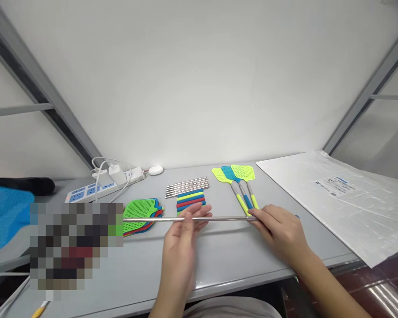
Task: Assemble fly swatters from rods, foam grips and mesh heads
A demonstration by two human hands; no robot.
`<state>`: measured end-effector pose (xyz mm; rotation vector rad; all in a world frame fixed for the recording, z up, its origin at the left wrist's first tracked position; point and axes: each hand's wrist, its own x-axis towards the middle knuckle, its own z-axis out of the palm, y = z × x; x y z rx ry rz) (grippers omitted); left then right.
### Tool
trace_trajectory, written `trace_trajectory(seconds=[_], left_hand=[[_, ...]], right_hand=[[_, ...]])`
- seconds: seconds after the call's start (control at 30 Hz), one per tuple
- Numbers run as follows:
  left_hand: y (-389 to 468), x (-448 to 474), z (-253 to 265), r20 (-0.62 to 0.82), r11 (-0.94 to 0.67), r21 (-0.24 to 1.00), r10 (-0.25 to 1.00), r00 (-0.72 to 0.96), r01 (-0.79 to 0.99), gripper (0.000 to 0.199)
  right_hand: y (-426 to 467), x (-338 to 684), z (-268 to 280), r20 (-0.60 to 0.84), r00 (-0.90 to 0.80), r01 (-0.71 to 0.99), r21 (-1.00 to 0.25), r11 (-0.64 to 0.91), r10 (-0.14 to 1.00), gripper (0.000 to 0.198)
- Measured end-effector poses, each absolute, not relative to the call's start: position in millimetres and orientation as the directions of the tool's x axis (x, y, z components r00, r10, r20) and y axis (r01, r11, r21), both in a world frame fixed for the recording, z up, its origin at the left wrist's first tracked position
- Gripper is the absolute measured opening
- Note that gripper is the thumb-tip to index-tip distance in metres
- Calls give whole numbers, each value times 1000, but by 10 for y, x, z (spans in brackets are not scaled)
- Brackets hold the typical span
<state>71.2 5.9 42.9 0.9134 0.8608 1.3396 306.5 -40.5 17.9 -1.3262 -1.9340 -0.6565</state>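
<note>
A long, thin metal rod, shiny and smooth, is lying level above the grey table, stretched from left to right. The right hand is gripping the rod at its right end, with the fingers closed around it; something blue is showing just behind this hand, but it is too hidden to tell what it is. The left hand is touching the rod near its middle, with the fingertips curling up against the metal from below and the palm standing on edge. I cannot tell if this hand is really pinching the rod or only supporting it, because it is a little blurred.

Behind the rod, a stack of flat plastic swatter heads with a fine mesh of holes is lying, green on top and red and blue under it. Next to it, short foam-like grips in blue, yellow, green and red are resting in a pile, and behind them a row of short metal tubes. Three finished fly swatters, yellow and blue, are lying fanned out just beside the right hand. A white power strip with cables is sitting at the back left, and a large sheet in clear plastic wrap is covering the right part of the table.
</note>
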Motion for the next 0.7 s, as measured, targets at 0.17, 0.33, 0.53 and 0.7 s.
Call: trace_trajectory(seconds=[0.17, 0.33, 0.53, 0.7], left_hand=[[233, 245, 586, 14, -108, 830, 985, -173, -547, 48], [416, -203, 729, -43, -255, 735, 907, -419, -629, 52], [525, -521, 729, -125, -333, 652, 839, -529, -682, 57], [370, -189, 619, -79, -264, 633, 913, -400, -728, 45]], right_hand=[[-417, 3117, 157, 752, -220, 931, -27, 363, 621, 12], [-417, 3123, 118, 731, -244, 918, -38, 394, 638, 13], [-400, 3171, 49, 705, -249, 914, -54, 401, 664, 15], [-397, 3135, 37, 713, -249, 923, -31, 384, 655, 15]])
